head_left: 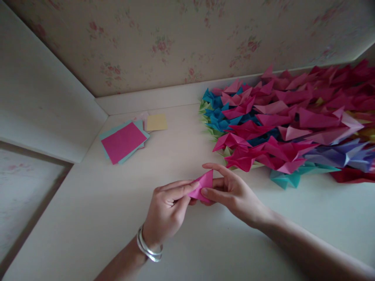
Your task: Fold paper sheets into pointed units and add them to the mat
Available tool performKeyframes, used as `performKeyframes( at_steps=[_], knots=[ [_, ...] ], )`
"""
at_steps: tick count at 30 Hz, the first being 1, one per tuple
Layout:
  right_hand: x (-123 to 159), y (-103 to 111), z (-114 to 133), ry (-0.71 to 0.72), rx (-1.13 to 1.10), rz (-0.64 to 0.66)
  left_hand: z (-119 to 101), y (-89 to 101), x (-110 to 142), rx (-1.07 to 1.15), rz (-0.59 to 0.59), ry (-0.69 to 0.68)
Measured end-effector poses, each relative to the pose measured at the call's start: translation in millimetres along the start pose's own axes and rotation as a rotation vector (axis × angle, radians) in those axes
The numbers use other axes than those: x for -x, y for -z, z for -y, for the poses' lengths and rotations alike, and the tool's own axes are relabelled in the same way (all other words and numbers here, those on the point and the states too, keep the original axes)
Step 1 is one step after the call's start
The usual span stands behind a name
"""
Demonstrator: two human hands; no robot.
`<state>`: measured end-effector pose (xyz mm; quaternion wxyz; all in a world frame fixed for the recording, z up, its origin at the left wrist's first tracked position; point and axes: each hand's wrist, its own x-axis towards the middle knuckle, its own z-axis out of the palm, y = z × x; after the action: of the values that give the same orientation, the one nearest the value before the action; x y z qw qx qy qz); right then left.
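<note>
A small piece of folded pink paper is held above the white table, between both hands. My left hand pinches its left side, with thumb and fingers closed on it; silver bangles circle that wrist. On the right side, my right hand grips the paper between thumb and fingers, its index finger raised and curved over the top corner. Some fingertips are hidden behind the paper. Beyond my right hand lies a large pile of folded paper shapes in pink, blue, green, purple and teal.
At the back left lies a stack of paper sheets, magenta on top and pale blue beneath. A pale yellow square of paper sits beside it. The white table meets a flowered wall behind and a white panel at left.
</note>
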<state>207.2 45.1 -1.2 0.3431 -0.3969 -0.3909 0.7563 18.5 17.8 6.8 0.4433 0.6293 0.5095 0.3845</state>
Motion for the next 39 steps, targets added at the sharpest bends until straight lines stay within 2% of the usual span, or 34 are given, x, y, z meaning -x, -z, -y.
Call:
performKeyframes(
  at_steps=[6,9,11,13,15,17,24,32,35,39],
  knots=[
    [1,4,-4,0.067,0.004,0.021,-1,8.9,2,0.332,0.104,0.237],
    [2,4,-7,0.112,0.077,0.039,-1,8.4,1,0.286,0.093,0.283],
    [3,4,-8,0.164,0.225,0.034,-3,4.7,-1,0.082,0.069,0.257],
    [4,4,-8,0.216,0.400,0.009,-4,0.7,-3,-0.102,0.080,0.172],
    [4,4,-8,0.255,0.515,0.000,-3,-1.9,-4,-0.148,0.100,0.108],
    [4,4,-7,0.275,0.559,0.011,-1,-2.8,-4,-0.107,0.099,0.117],
    [4,5,-11,0.315,0.600,0.028,9,-5.7,1,-0.063,0.067,0.157],
    [3,6,-12,0.281,0.604,0.030,9,-10.9,2,-0.445,0.082,0.017],
    [2,6,-14,0.244,0.528,0.027,11,-11.1,2,-0.500,0.107,0.003],
    [-2,7,-19,0.207,0.357,-0.009,9,-9.5,1,-0.474,0.082,0.016]
  ],
)
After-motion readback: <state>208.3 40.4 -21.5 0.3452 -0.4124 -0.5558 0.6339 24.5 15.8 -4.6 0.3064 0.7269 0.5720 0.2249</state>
